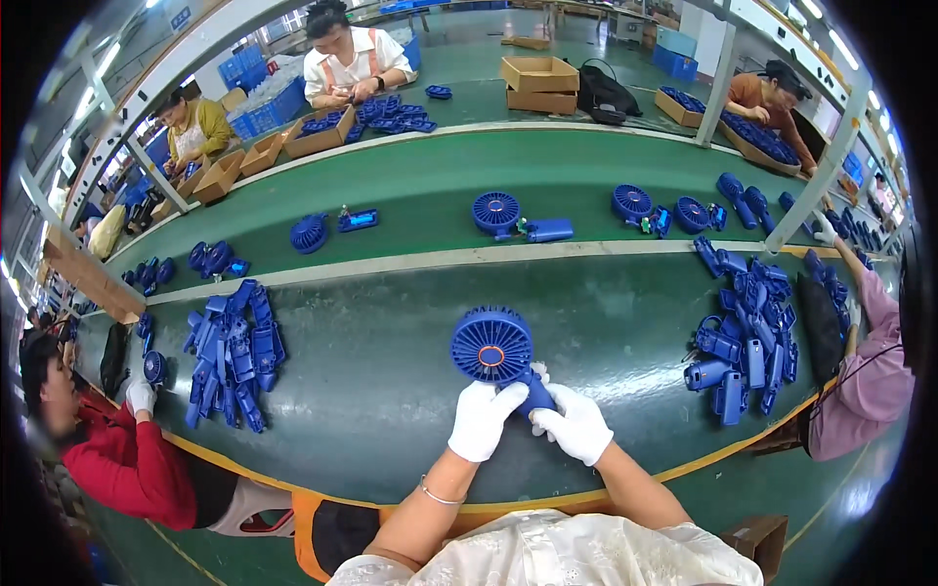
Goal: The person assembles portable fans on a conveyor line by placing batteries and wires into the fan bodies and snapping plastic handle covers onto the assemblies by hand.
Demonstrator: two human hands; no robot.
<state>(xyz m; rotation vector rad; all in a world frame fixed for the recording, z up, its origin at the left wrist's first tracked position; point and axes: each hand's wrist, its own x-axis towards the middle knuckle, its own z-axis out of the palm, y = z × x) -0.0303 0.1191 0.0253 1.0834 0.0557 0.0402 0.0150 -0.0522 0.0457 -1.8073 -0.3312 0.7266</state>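
A blue handheld fan (pixel 491 337) with a round slatted head and an orange ring at its centre is held above the green bench. My left hand (pixel 481 422), in a white glove, is closed at the neck, just below the fan's head. My right hand (pixel 576 424), gloved too, grips the handle from the right, its fingers partly hidden behind it. The fan's head tilts toward the upper left, with its grille facing up. The lower end of the handle shows between my two hands.
Piles of blue casing parts lie on the bench to the left (pixel 234 356) and right (pixel 750 337). Beyond a pale rail, a green conveyor belt (pixel 410 217) carries several fans and handle parts. Co-workers sit at both sides and across; cardboard boxes (pixel 539 76) stand behind the belt.
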